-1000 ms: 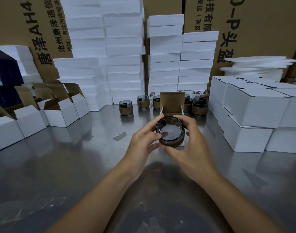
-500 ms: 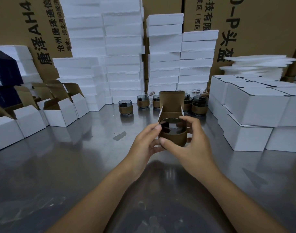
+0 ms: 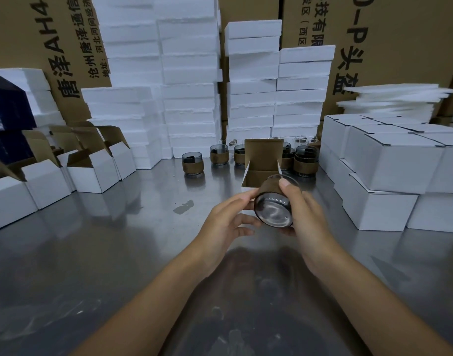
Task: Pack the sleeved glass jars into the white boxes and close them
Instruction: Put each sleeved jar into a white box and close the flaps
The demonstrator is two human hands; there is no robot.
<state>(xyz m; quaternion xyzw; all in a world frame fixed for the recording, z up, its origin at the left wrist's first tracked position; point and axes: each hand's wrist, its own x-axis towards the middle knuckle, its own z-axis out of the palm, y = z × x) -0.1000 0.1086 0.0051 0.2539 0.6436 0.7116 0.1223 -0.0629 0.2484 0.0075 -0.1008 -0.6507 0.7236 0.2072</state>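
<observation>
Over the steel table point(image 3: 117, 253), just in front of the open box point(image 3: 256, 176), the right hand point(image 3: 305, 217) grips the jar point(image 3: 273, 210), thumb on top and fingers under. The left hand point(image 3: 225, 222) lightly pinches its side. The jar's off the table, tipped so its base faces the camera. It's smoky glass with a brown sleeve point(image 3: 267, 188). Probably hefty, slick and chippable, so I'd hold the sleeve, not bare glass.

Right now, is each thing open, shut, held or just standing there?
held jar: tilted, base toward camera.
right hand: grips held jar.
left hand: holds held jar's side.
middle box: open, lid flap up.
back jars: upright on table.
left boxes: open.
right boxes: shut, stacked.
</observation>
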